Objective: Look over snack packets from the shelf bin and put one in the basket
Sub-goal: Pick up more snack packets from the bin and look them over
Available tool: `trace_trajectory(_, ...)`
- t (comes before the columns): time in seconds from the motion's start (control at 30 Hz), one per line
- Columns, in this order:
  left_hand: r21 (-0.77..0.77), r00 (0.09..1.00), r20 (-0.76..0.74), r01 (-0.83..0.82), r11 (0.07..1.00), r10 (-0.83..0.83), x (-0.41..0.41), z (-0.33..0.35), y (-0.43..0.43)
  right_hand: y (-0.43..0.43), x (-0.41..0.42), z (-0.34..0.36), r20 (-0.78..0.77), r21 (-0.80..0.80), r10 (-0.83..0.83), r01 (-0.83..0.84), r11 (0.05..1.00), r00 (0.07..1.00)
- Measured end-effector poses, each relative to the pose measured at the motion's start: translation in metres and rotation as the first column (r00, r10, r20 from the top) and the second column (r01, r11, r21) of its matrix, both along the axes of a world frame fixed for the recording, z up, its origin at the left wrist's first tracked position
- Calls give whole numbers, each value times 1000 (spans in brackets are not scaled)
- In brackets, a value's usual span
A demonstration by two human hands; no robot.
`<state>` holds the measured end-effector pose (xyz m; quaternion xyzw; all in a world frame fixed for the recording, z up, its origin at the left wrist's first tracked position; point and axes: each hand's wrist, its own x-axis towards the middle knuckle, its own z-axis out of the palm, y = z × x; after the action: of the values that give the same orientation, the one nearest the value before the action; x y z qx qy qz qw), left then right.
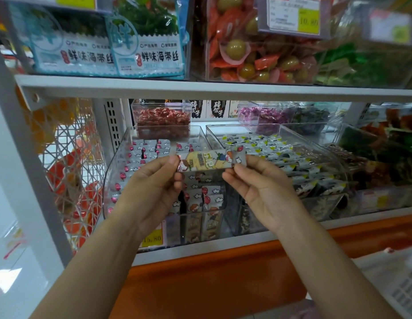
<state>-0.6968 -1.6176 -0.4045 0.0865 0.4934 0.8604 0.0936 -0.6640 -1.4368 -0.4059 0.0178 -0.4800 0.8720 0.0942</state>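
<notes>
One snack packet (208,160) is held level before the shelf bin (115,166), pinched at its ends by the left hand (154,187) and right hand (262,189), evidently so that its printed face can be read. Below it, similar packets (209,199) are stacked in the bin. What may be the basket (393,286) is glimpsed, blurred, at lower right.

We count two hands, left hand (154,187) and right hand (262,192), with one snack packet (209,160) pinched between them in front of the shelf bin (115,171). Above the shelf bin: two seaweed bags (69,49) (149,49); behind it: one tub of red sweets (162,120); right of it: one more large clear bin (214,137). Packets inside the shelf bin overlap too much for us to count.
</notes>
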Motion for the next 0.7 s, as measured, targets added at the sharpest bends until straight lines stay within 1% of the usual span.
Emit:
trace_trajectory(0.07,18,1000,-9,11,1000,-11,-1,0,0,1,-1,-1,15,-11,-29,29,1000,999)
trace_trajectory(0.17,-42,998,-62,21,999,-24,1,1,0,2,-1,0,25,-6,-66,66,998,998)
trace_trajectory(0.23,-136,987,-158,-4,991,-17,3,1,-1,3,0,1,27,2,-75,75,997,997)
trace_trajectory(0.27,-207,974,-225,-39,978,-9,4,0,-1,2,0,1,24,21,-82,82,996,996)
trace_trajectory(0.33,-331,947,-319,-143,933,32,6,0,-1,2,0,1,5,105,-122,121,987,993)
trace_trajectory(0.37,-361,937,-345,-182,915,51,7,1,0,2,0,1,-7,139,-145,144,980,989)
trace_trajectory(0.4,-350,939,-339,-181,919,55,8,1,0,3,0,0,-17,156,-161,162,974,987)
trace_trajectory(0.47,-294,963,-270,-106,950,24,9,2,1,4,-1,-1,-32,155,-163,166,974,986)
trace_trajectory(0.5,-300,966,-259,-105,948,25,9,1,1,5,-1,-2,-34,157,-150,154,976,988)
trace_trajectory(0.6,-401,944,-321,-215,890,83,9,0,1,5,-1,-3,-38,227,-110,116,967,993)
trace_trajectory(0.7,-419,941,-333,-209,884,65,9,0,1,3,0,-4,-66,298,-98,114,948,993)
